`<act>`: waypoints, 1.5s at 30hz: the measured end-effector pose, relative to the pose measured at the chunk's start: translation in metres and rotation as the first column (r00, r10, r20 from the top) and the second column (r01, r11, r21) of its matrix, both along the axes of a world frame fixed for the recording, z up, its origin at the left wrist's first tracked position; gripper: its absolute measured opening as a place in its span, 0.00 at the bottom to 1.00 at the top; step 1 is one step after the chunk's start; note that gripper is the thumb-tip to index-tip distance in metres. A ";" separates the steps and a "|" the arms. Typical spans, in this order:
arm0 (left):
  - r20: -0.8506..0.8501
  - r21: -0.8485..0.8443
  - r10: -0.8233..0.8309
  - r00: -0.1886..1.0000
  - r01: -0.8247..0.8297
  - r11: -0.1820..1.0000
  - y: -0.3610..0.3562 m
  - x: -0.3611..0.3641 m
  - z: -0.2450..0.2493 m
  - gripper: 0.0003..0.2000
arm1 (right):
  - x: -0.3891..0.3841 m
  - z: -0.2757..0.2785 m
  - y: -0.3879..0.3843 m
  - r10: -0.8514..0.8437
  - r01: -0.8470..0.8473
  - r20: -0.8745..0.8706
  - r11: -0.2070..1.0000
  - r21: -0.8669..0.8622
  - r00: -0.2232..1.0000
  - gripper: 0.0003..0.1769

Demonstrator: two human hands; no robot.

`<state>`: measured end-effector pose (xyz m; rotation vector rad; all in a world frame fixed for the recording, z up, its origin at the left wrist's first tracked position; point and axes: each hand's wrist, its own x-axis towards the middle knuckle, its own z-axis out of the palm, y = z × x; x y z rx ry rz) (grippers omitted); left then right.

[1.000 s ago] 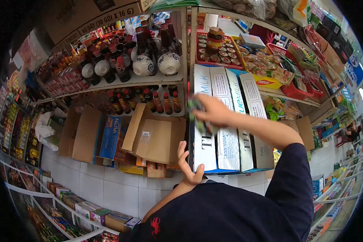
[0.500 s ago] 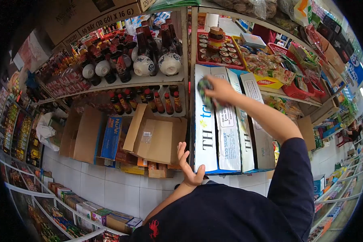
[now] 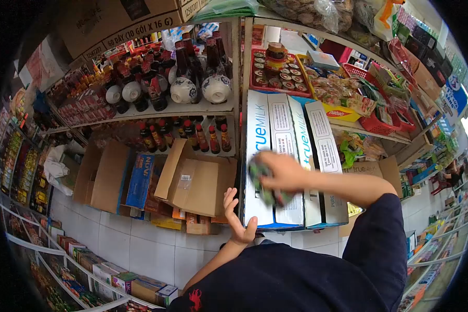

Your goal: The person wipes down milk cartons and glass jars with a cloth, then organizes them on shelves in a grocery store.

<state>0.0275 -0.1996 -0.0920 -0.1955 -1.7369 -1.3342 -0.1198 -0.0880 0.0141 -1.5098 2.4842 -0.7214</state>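
Right hand, fingers closed around a dark green cloth, presses it flat to the front of the upright milk cartons. The cloth sits low, across the two leftmost cartons. Left hand, fingers spread, braces the leftmost carton's lower edge. Open cardboard box just beside; sauce bottles above it.

1. Bright, even shop light falls on the milk cartons; their white faces read sharp.
2. Far right of the cartons, daylight burns to white glare.
3. In front of the cartons, the right hand and its dark bundle smear with motion blur.
4. Fisheye distortion bends the shelves around the cartons; a black vignette rings everything, and the area lower left sits dim.
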 end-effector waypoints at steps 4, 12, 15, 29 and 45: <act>0.004 0.018 0.009 1.000 -0.009 1.000 0.001 0.000 0.000 0.27 | 0.046 0.004 0.015 0.272 -0.273 0.058 0.962 0.000 0.960 0.26; 0.009 0.035 -0.014 1.000 0.013 0.999 0.000 0.000 -0.005 0.26 | -0.052 -0.006 -0.017 0.028 -0.084 -0.365 0.987 -0.137 0.931 0.23; 0.002 0.032 -0.005 1.000 0.005 0.999 0.001 -0.001 -0.005 0.26 | -0.139 -0.022 -0.032 -0.225 0.176 -0.360 0.971 -0.162 0.906 0.23; 0.006 0.105 -0.004 1.000 0.003 0.995 0.003 0.002 -0.002 0.24 | -0.060 -0.014 -0.026 0.021 -0.049 -0.201 0.990 -0.132 0.979 0.24; 0.033 0.170 -0.122 0.992 0.115 0.979 0.004 0.006 0.001 0.25 | -0.081 -0.006 -0.015 -0.008 0.000 -0.112 0.998 -0.070 0.994 0.27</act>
